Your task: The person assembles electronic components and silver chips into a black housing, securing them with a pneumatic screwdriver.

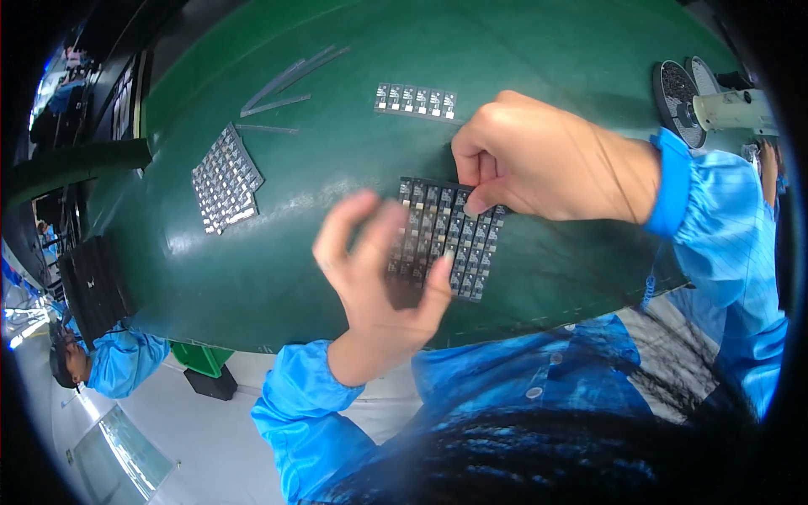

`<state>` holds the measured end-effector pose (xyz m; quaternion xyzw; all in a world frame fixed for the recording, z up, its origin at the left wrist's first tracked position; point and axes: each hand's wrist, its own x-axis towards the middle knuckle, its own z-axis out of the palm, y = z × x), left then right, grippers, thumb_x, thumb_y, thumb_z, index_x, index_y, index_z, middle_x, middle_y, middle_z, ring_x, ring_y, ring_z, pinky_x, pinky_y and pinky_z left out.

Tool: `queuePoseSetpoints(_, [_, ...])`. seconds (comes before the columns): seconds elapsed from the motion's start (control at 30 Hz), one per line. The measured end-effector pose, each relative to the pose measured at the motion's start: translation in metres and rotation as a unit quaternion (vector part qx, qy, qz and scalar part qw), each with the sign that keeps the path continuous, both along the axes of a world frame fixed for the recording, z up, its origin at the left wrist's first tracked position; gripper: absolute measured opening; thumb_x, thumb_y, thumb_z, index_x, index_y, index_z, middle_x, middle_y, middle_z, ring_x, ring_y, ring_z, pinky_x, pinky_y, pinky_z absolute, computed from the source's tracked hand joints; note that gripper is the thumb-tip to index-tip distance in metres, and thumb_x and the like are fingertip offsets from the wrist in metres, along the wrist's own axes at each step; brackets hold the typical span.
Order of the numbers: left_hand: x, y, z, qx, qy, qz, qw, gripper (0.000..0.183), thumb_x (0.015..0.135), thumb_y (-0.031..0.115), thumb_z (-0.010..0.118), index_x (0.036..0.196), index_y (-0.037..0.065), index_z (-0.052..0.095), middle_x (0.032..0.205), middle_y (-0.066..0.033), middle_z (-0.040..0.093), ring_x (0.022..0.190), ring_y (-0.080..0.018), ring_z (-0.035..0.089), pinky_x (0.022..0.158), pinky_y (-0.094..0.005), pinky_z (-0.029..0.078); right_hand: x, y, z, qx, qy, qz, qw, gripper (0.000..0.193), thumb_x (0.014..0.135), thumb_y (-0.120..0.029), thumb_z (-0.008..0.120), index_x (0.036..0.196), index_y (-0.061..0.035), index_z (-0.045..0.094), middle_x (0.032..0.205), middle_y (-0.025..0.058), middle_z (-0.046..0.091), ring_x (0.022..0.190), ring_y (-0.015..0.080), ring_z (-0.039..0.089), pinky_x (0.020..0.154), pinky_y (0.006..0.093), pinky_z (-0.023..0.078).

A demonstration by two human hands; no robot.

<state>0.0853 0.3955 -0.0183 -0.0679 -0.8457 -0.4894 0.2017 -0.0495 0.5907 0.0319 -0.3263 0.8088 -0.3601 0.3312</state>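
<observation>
A sheet of small dark rectangular pieces in rows (428,220) lies on the green table in front of me. At its far edge, the thumb and curled fingers of my right hand (539,160) are pinched together on the sheet's border; the exact grip is partly hidden. My left hand (370,278) is over the near left part of the sheet, fingers spread and smeared by motion. Its thumb is over the sheet; I cannot tell whether it touches. Just beyond the sheet lies a short single-row strip of similar pieces (415,101).
A second sheet of small pieces (225,181) lies at the left, with several thin clear strips (290,80) beyond it. A stand with round dark discs (676,93) is at the far right. Another person in a blue sleeve (126,362) is at the lower left, near a green bin (199,358).
</observation>
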Motion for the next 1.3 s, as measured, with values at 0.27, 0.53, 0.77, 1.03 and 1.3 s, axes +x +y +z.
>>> queuePoseSetpoints(0.27, [0.020,0.015,-0.002,-0.284,-0.024,-0.193,0.939,0.039,0.084,0.019,0.073,0.120,0.005,0.065,0.129,-0.0124,0.060,0.122,-0.0277,0.055,0.108,-0.0439,0.043,0.015,-0.011,-0.003,0.035,0.134,-0.024,0.990,0.016,0.070,0.002,0.076,0.075,0.0062,0.062,0.071,0.0222,0.065,0.072,0.0392,0.067,0.060,0.0413,0.052])
queuePoseSetpoints(0.53, [0.019,0.018,0.002,-0.305,-0.014,-0.199,0.931,0.043,0.084,0.019,0.071,0.123,0.004,0.064,0.127,-0.0133,0.062,0.118,-0.0291,0.059,0.105,-0.0426,0.047,0.020,-0.015,-0.003,0.068,0.175,-0.041,0.981,0.013,0.069,0.002,0.076,0.074,0.0049,0.064,0.071,0.0226,0.065,0.074,0.0383,0.068,0.061,0.0406,0.053])
queuePoseSetpoints(0.77, [0.022,0.020,-0.004,-0.296,-0.002,-0.178,0.938,0.038,0.084,0.022,0.071,0.118,0.005,0.067,0.125,-0.0110,0.063,0.117,-0.0278,0.060,0.105,-0.0414,0.047,0.012,0.001,-0.010,-0.014,0.104,-0.033,0.994,0.017,0.070,0.000,0.080,0.082,0.0044,0.069,0.076,0.0189,0.070,0.073,0.0284,0.071,0.064,0.0342,0.055])
queuePoseSetpoints(1.03, [0.022,0.017,-0.001,-0.320,-0.003,-0.186,0.929,0.040,0.087,0.027,0.069,0.122,0.006,0.067,0.128,-0.0104,0.062,0.120,-0.0263,0.058,0.107,-0.0414,0.046,0.003,0.000,-0.002,0.067,-0.071,-0.043,0.994,0.021,0.068,0.001,0.082,0.085,0.0058,0.070,0.080,0.0179,0.072,0.074,0.0249,0.072,0.066,0.0334,0.057])
queuePoseSetpoints(1.3, [0.019,0.018,0.000,-0.327,-0.002,-0.190,0.926,0.041,0.087,0.025,0.070,0.122,0.004,0.067,0.126,-0.0120,0.064,0.116,-0.0276,0.062,0.104,-0.0421,0.048,0.026,0.001,-0.003,0.035,0.050,-0.090,0.994,0.017,0.067,0.013,0.070,0.082,0.0067,0.066,0.070,0.0186,0.067,0.066,0.0254,0.069,0.059,0.0323,0.054])
